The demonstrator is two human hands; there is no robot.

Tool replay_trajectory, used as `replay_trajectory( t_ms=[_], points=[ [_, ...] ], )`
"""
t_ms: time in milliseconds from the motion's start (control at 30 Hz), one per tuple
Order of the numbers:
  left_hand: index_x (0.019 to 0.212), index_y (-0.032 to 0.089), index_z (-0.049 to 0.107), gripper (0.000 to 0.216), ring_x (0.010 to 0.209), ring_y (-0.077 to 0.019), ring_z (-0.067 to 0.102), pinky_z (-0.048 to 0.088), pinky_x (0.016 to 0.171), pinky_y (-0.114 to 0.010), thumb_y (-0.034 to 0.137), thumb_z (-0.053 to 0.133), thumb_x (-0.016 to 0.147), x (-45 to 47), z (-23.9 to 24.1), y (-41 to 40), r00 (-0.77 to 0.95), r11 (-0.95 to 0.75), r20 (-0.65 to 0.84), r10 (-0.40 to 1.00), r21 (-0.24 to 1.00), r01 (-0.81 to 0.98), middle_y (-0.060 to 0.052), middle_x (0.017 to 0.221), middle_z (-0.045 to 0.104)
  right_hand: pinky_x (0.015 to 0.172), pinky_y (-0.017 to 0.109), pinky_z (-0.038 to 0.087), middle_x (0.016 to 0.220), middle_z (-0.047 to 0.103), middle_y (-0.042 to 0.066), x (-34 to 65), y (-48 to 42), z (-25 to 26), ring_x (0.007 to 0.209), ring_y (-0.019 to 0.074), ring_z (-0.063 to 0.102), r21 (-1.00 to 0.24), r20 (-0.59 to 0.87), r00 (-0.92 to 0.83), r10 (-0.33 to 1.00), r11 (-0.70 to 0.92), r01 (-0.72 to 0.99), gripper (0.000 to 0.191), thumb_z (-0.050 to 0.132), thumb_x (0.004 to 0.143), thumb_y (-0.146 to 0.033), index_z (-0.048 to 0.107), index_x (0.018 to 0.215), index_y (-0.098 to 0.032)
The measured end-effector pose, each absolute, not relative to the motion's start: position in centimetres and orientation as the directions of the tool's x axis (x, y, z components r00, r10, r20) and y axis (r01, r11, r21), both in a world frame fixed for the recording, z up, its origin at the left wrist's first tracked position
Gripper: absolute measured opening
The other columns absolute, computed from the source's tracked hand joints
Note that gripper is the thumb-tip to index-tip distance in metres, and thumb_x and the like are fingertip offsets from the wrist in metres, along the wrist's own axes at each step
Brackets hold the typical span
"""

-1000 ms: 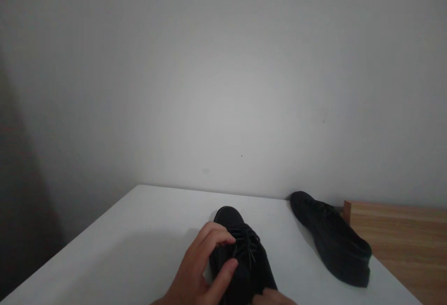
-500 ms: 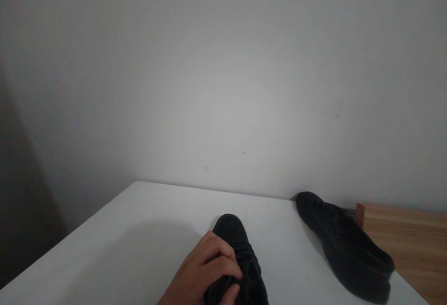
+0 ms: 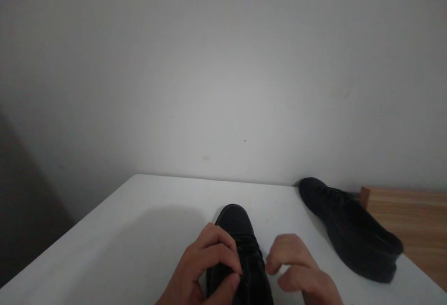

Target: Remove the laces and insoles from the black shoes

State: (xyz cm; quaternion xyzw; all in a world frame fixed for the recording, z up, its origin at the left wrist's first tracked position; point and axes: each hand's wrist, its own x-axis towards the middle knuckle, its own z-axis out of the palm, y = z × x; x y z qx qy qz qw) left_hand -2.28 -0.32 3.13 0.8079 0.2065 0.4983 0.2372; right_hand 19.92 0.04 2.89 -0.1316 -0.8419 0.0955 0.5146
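A black lace-up shoe (image 3: 234,221) stands on the white table, its toe pointing toward the wall. My left hand (image 3: 209,267) lies over its left side, thumb and forefinger pinched together at the lacing. The black shoelace between those fingertips is mostly hidden and hard to make out against the dark shoe. Just right of the shoe hovers my right hand (image 3: 300,267), a little blurred, its fingers curled and a gap between thumb and forefinger. Nothing shows in that gap. The shoe's heel end falls below the picture's edge.
A second black shoe (image 3: 345,226) rests at the right of the white table (image 3: 146,240), its toe near the wall (image 3: 223,86). Behind it on the right is a wooden board (image 3: 408,221) with light grain.
My right hand has come into view from below, to the right of the nearer shoe. My left hand keeps its pinch at the lacing. The view has tilted down slightly.
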Motion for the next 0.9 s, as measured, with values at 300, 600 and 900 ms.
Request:
replay_trajectory(
  t_ms=[300, 600, 900],
  points=[
    [0.09, 0.023, 0.061, 0.004, 0.09, -0.0185, 0.057, 0.044, 0.08, -0.03, 0.021, 0.058, 0.091, -2.2, 3.0, -0.5, 0.437, -0.712, 0.636, 0.636, 0.702, 0.015, -0.003, 0.095, 0.056, 0.083, 0.036, 0.052, 0.1, 0.048, 0.005, 18.7, 0.0, 0.6, 0.098, 0.0249, 0.056, -0.506, 0.748, -0.393, 0.535, 0.843, 0.183, 0.026, 0.068, 0.085, -0.046, 0.055, 0.098, -0.027],
    [0.091, 0.023, 0.06, 0.005, 0.091, -0.019, 0.056, 0.044, 0.083, -0.031, 0.019, 0.057, 0.09, -2.2, 3.1, -0.8, 0.449, -0.728, 0.635, 0.629, 0.684, 0.053, -0.004, 0.098, 0.054, 0.069, 0.035, 0.051, 0.085, 0.058, 0.004, 19.1, -1.5, 3.7, 0.08, 0.021, 0.058, -0.447, 0.78, -0.402, 0.48, 0.876, 0.181, 0.021, 0.053, 0.091, -0.011, 0.056, 0.104, -0.028],
    [0.082, 0.021, 0.058, 0.027, 0.09, -0.0204, 0.053, 0.043, 0.081, -0.033, 0.043, 0.049, 0.096, -2.6, 3.8, -1.0, 0.448, -0.632, 0.556, 0.7, 0.775, 0.027, -0.006, 0.098, 0.053, 0.065, 0.031, 0.042, 0.076, 0.054, 0.001, 19.6, -2.0, 2.6, 0.072, 0.0186, 0.05, -0.645, 0.763, -0.13, 0.633, 0.757, -0.103, 0.027, 0.036, 0.103, -0.037, 0.051, 0.084, -0.025]
  ],
)
